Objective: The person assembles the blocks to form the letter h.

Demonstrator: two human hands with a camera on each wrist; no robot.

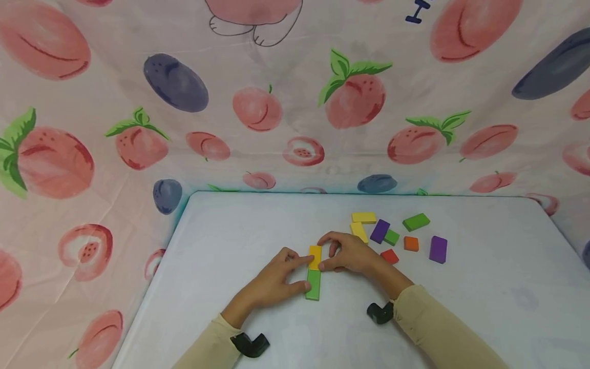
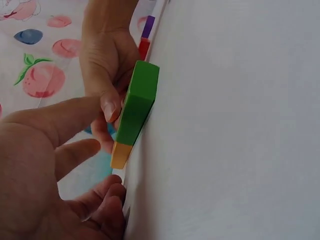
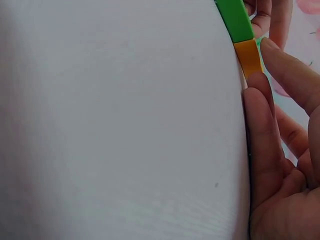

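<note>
A yellow block (image 1: 315, 250) and a green block (image 1: 313, 291) lie end to end on the white table, the yellow one farther from me. With its index finger over the yellow block and its thumb at the green block's left side, my left hand (image 1: 275, 281) touches both. My right hand (image 1: 354, 254) holds the yellow block, index finger at the far end and thumb at its right side. In the right wrist view, fingertips partly hide the yellow block (image 3: 248, 54). The left wrist view shows the green block (image 2: 136, 107) from its near end.
Right of the hands lie two yellow blocks (image 1: 364, 218), a purple block (image 1: 380, 231) touching a small green block (image 1: 392, 237), and a red block (image 1: 390, 256). Farther right are an orange block (image 1: 411, 243), a green block (image 1: 416, 222) and another purple block (image 1: 438, 249). A fruit-print cloth (image 1: 276, 61) hangs behind.
</note>
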